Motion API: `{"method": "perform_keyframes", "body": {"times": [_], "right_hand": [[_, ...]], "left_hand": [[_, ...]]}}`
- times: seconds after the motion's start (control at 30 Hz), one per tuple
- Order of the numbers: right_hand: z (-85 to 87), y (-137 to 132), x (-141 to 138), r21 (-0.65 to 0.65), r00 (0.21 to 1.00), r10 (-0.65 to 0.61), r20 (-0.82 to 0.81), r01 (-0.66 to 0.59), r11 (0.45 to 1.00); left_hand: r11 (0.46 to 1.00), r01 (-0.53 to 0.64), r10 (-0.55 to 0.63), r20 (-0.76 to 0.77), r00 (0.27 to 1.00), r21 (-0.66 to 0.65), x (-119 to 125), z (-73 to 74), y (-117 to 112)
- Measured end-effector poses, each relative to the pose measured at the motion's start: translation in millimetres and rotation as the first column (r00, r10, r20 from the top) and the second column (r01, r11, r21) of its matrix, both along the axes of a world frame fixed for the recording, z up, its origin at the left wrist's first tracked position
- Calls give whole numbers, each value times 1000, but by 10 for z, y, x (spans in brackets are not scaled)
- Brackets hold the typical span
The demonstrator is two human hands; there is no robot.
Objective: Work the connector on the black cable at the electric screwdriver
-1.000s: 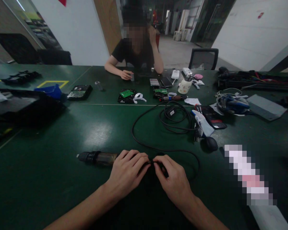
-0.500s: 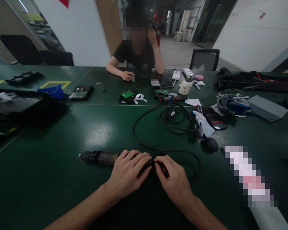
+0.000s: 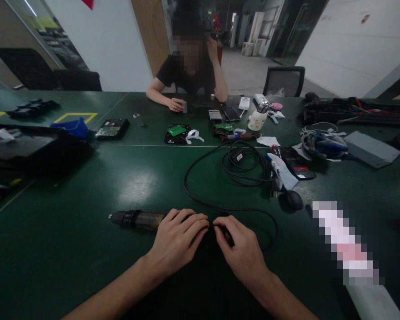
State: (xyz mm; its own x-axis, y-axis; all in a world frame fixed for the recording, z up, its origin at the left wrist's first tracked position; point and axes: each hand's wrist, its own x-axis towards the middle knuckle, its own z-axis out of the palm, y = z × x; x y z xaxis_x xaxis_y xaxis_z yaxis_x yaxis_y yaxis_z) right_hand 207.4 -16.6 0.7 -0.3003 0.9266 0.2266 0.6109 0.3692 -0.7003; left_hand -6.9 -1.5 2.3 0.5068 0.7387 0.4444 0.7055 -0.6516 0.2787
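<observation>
An electric screwdriver [image 3: 143, 219] lies on the green table, its dark tip pointing left. My left hand [image 3: 176, 240] is wrapped over its rear part, fingers curled down and thumb below. Just to the right, my right hand [image 3: 242, 246] pinches the dark end of a black cable close to the tool's back end. A narrow gap shows between the two hands; whether the cable end touches the tool I cannot tell. From behind my right hand the black cable [image 3: 233, 209] loops back to a loose coil. My fingers hide most of what they hold.
Across the table a person sits with one hand [image 3: 176, 105] at a small clear object. Hard drives [image 3: 111, 129], a cream bottle [image 3: 257, 119] and a second screwdriver [image 3: 245, 137] lie farther back. A black tray [image 3: 30, 151] stands left, and a black rubber bulb [image 3: 291, 201] right.
My hands have drawn slightly closer together, and the tool's round rear end between them shows less now. The screwdriver and the cable loops stay where they were.
</observation>
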Motion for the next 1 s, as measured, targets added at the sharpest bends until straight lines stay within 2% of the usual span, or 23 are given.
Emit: {"method": "perform_keyframes", "body": {"times": [0.13, 0.3, 0.47, 0.63, 0.83, 1.0], "right_hand": [[-3, -1, 3, -4, 1000, 4, -5, -4, 1000], [26, 8, 5, 18, 1000, 6, 4, -6, 1000], [28, 8, 4, 29, 1000, 7, 5, -8, 1000], [34, 8, 6, 30, 1000, 4, 9, -5, 1000], [35, 9, 8, 24, 1000, 1, 7, -1, 1000], [21, 8, 8, 16, 1000, 3, 5, -3, 1000]], "left_hand": [[999, -47, 47, 9, 999, -21, 17, -3, 3], [1000, 9, -9, -18, 1000, -14, 5, 16, -12], [999, -47, 47, -10, 999, -3, 14, 2, 1], [1000, 9, -8, -35, 999, 13, 5, 20, 3], [999, -39, 39, -11, 999, 0, 10, 12, 4], [1000, 16, -16, -15, 1000, -13, 4, 18, -2]]}}
